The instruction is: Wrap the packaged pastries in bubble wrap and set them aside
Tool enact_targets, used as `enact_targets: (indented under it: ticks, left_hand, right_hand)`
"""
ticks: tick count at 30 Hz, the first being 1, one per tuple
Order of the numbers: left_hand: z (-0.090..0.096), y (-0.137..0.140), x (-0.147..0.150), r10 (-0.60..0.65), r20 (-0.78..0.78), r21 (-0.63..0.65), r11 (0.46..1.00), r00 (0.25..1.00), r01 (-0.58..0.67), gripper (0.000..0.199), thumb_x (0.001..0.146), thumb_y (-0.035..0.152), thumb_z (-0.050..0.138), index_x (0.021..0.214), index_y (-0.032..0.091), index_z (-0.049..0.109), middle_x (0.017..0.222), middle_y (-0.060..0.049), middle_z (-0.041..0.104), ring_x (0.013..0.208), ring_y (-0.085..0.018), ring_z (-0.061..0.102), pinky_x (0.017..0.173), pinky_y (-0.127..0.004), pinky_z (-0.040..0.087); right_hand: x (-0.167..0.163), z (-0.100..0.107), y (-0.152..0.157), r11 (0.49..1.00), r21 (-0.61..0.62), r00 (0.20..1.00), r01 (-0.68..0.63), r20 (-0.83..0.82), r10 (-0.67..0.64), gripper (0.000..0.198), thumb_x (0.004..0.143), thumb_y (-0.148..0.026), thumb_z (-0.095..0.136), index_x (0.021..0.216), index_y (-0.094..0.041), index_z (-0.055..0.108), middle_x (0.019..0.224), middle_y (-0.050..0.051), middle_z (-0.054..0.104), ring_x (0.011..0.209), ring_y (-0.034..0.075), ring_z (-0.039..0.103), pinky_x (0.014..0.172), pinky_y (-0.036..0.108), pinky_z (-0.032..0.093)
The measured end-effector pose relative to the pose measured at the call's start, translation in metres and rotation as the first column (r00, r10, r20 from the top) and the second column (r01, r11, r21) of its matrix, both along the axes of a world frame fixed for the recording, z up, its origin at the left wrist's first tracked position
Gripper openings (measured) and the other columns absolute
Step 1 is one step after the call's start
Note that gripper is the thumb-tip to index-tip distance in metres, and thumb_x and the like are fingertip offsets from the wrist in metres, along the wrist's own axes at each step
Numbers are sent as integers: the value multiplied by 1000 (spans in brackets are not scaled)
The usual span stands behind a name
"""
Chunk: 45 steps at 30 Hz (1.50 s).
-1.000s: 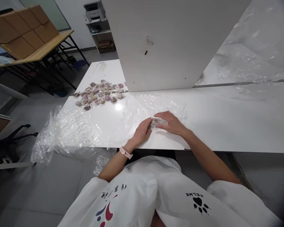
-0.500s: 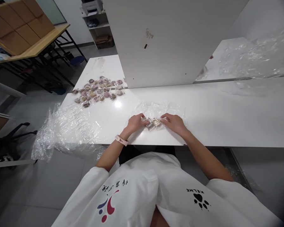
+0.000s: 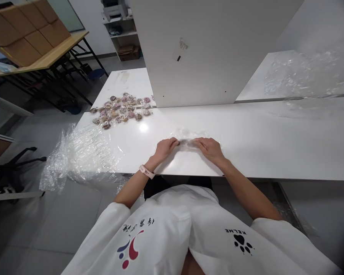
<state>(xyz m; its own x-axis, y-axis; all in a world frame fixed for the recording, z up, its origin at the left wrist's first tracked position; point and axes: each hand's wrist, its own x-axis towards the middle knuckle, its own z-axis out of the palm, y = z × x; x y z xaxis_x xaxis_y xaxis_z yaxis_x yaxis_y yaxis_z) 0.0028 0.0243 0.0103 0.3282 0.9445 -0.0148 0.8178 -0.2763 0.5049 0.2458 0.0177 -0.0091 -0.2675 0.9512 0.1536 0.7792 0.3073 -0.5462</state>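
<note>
Between my hands is a clear plastic bag (image 3: 187,143) with a few small brownish wrapped pieces inside, mostly covered by the film and my fingers. My left hand (image 3: 165,148), with a pink band at the wrist, pinches the bag's left side. On the right side my right hand (image 3: 210,149) grips it, fingers closed. The bag's loose film spreads on the white table just beyond my fingers. Farther off to the left lies a spread of small wrapped pieces (image 3: 122,109), brown, pink and yellowish.
A stack of clear plastic bags (image 3: 86,152) hangs over the front-left table edge. A white upright panel (image 3: 206,57) stands along the back of the table (image 3: 263,145). More crumpled clear film (image 3: 312,74) lies at the back right. Cardboard boxes (image 3: 31,34) stand on another table.
My hands have drawn closer together and rolled or folded the bag, so the pieces in it show less. The view has shifted slightly.
</note>
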Motion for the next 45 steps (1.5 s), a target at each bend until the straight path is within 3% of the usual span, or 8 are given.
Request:
enact_targets:
  ticks: [4,10,14,20,27,32,40,45]
  left_hand:
    - [12,29,12,106,-158,-87,989,982,-121,19,97,32,53,93,20,67,79,-5,70,71,-21,62,64,-30,42]
    - [13,-2,17,53,-272,374,926,961,54,33,92,6,44,118,17,62,121,-14,67,116,-27,59,94,-42,46]
    - [-12,-27,13,-42,-316,288,948,948,138,58,88,-1,34,144,11,46,147,-17,52,144,-27,40,117,-49,33]
    - [-29,-1,28,236,197,103,960,952,-260,58,88,3,35,143,14,50,145,-15,55,149,-30,31,122,-60,18]
    - [-3,15,69,635,767,-636,771,92,-13,19,88,18,61,107,16,68,111,-9,71,101,-19,68,92,-33,54]
    - [8,-5,71,713,688,-688,700,-132,191,12,90,19,62,101,16,66,97,-5,72,86,-13,68,83,-25,55]
    - [-2,-42,79,763,647,-690,588,-4,422,14,77,18,74,88,12,67,76,-3,67,64,-11,62,67,-23,53]
    - [-4,-49,83,698,683,-723,687,217,66,22,81,33,71,76,15,60,68,1,60,59,-9,54,60,-23,45]
  right_hand:
    - [-6,17,25,959,-257,993,115,67,-101,36,91,-54,54,89,-24,71,76,2,69,70,20,59,63,30,36]
    - [-11,18,2,963,251,978,95,156,-138,28,97,-32,49,112,-20,69,107,12,67,102,29,56,86,41,41]
    - [-12,0,-25,985,174,999,6,43,-14,29,98,-37,49,117,-23,67,106,9,64,97,24,58,79,36,47]
    - [-21,-20,-29,984,109,982,137,-142,-121,32,96,-46,51,116,-24,65,105,9,63,90,24,61,78,38,52]
    - [-33,-19,-32,963,-66,814,263,-520,-258,46,87,-59,58,117,-23,57,107,10,64,89,22,62,84,41,54]
    - [-29,-11,-53,859,-418,429,297,-745,-511,61,82,-62,64,129,-25,52,124,11,61,114,24,61,96,42,55]
    - [-18,21,-72,862,-498,246,-92,-850,-465,46,79,-60,72,112,-26,69,115,6,72,109,26,67,93,40,57]
    - [-16,21,-78,832,-548,378,-88,-791,-481,44,69,-44,85,106,-22,74,104,5,75,99,25,69,93,41,55]
